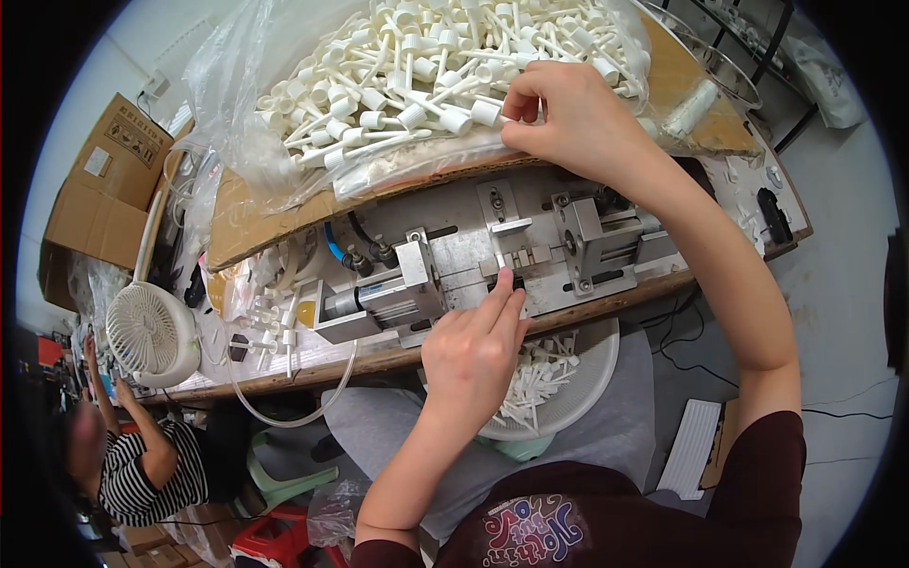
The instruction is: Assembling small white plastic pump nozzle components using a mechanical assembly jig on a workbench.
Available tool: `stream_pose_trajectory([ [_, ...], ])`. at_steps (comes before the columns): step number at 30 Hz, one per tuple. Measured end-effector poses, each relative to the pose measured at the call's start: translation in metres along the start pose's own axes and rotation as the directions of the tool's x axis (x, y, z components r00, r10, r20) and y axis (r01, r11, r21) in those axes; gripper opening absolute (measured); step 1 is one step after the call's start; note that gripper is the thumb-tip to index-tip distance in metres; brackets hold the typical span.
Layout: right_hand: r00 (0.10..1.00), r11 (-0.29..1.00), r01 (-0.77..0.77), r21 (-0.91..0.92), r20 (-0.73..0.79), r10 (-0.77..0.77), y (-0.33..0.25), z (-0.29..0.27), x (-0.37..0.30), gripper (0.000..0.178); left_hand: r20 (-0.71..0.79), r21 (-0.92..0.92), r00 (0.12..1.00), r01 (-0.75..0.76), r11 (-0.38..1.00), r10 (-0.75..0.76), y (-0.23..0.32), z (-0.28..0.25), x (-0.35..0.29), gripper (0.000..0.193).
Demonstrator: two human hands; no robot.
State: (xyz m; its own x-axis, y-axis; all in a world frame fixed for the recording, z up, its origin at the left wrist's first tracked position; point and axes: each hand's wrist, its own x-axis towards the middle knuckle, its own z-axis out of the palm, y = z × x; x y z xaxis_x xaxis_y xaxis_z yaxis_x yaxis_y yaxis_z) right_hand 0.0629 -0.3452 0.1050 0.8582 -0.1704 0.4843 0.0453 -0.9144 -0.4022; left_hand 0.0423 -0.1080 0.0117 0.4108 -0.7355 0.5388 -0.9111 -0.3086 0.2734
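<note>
My left hand (473, 355) reaches over a metal clamping fixture (464, 279) on the bench. Its index finger is stretched out, the tip touching the small slotted block (528, 257) in the fixture's middle, beside a short white piece. The other fingers are partly curled, and I see nothing gripped in them. My right hand (578, 118) is at the near edge of a heap of white plastic caps with stems (407, 76). Thumb and index finger pinch together at one white cap (486, 113); the fingers hide part of it. The heap lies in clear plastic on cardboard (256, 222) behind the fixture.
A white basket (601, 374) of small white sticks rests at my lap under the bench edge. To the left are a white fan (151, 333), a cardboard box (109, 180) and a co-worker in a striped shirt (151, 473). Air hoses and cylinders flank the fixture.
</note>
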Motion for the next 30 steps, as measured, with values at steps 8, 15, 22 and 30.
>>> stream_pose_trajectory([
  [8, 0.988, 0.934, 0.047, 0.354, -0.152, 0.008, -0.031, -0.019, -0.042, 0.023, 0.011, 0.0, 1.0, 0.024, 1.0, -0.024, -0.002, -0.001, -0.001, 0.029],
  [15, 0.988, 0.922, 0.075, 0.381, -0.153, -0.017, -0.035, -0.003, -0.124, 0.035, -0.156, -0.296, 0.983, 0.046, 0.954, -0.096, -0.019, -0.038, 0.044, 0.027],
  [22, 0.988, 0.983, 0.156, 0.092, -0.006, -0.157, -0.054, 0.038, -0.165, 0.026, -0.333, -0.029, 0.941, 0.055, 0.998, -0.061, -0.059, -0.034, 0.133, 0.033],
  [30, 0.975, 0.969, 0.221, -0.114, 0.06, -0.215, -0.056, 0.053, -0.151, 0.024, -0.157, -0.119, 0.968, 0.18, 0.977, -0.197, -0.066, -0.023, 0.153, 0.031],
])
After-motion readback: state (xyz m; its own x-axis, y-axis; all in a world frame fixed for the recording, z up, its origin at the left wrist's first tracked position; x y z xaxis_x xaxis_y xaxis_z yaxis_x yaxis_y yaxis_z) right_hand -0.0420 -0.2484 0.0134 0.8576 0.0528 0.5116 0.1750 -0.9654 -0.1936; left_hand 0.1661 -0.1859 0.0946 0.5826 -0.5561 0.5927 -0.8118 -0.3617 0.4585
